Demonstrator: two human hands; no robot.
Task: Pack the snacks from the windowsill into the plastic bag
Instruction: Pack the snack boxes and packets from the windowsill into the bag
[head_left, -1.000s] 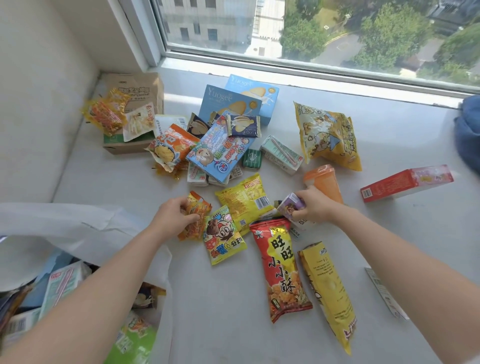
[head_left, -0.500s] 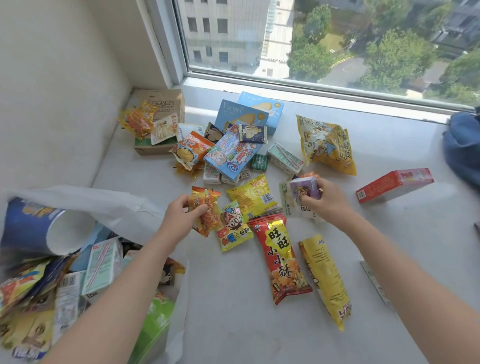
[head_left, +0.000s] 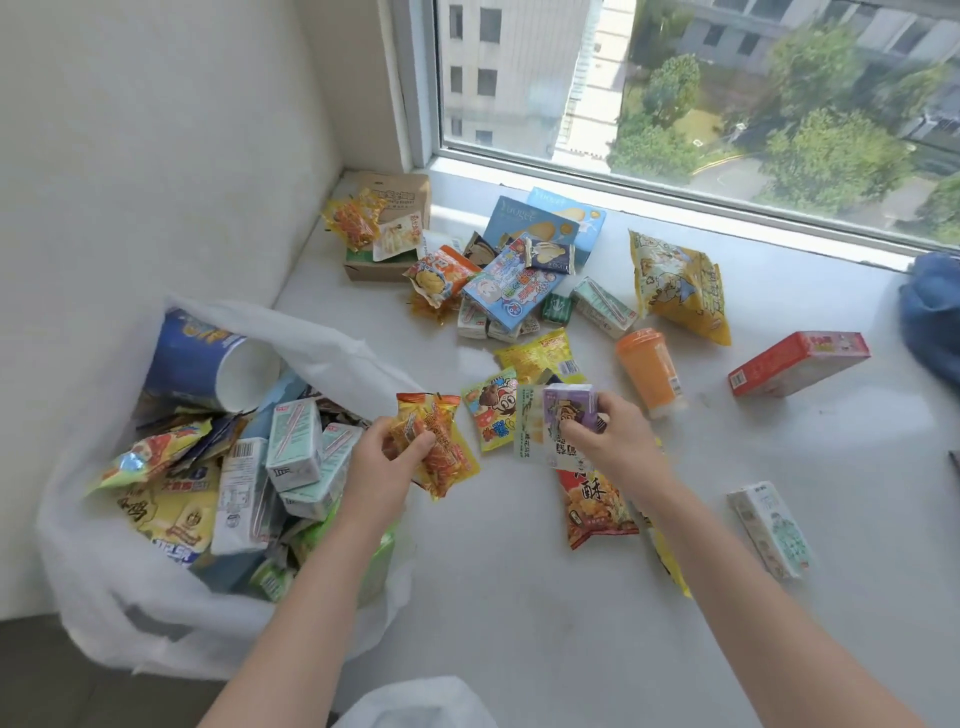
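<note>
Orange snack packets (head_left: 434, 447) are gripped in the left hand (head_left: 387, 462) just beside the white plastic bag (head_left: 130, 613). Right hand (head_left: 618, 441) holds a purple small carton (head_left: 571, 410) and a pale packet with unreadable writing. Blue box (head_left: 524, 226) reads "Yuoget".
</note>
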